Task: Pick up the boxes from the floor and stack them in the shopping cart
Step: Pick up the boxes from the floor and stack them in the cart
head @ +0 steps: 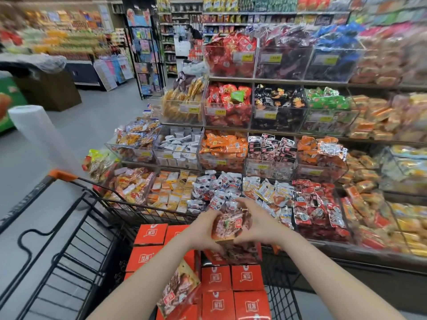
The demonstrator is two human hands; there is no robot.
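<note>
A black wire shopping cart with an orange corner stands in front of me. Several orange-red boxes with white logos are stacked inside it. Both my hands hold one box with a meat picture on its face, above the stack. My left hand grips its left side and my right hand its right side. Another picture-faced box leans tilted among the stacked ones, partly behind my left forearm.
Tiered clear bins of snack packets fill the display right behind the cart. A roll of plastic bags stands at the left. Grey floor opens to the left, with shelves and a card rack beyond.
</note>
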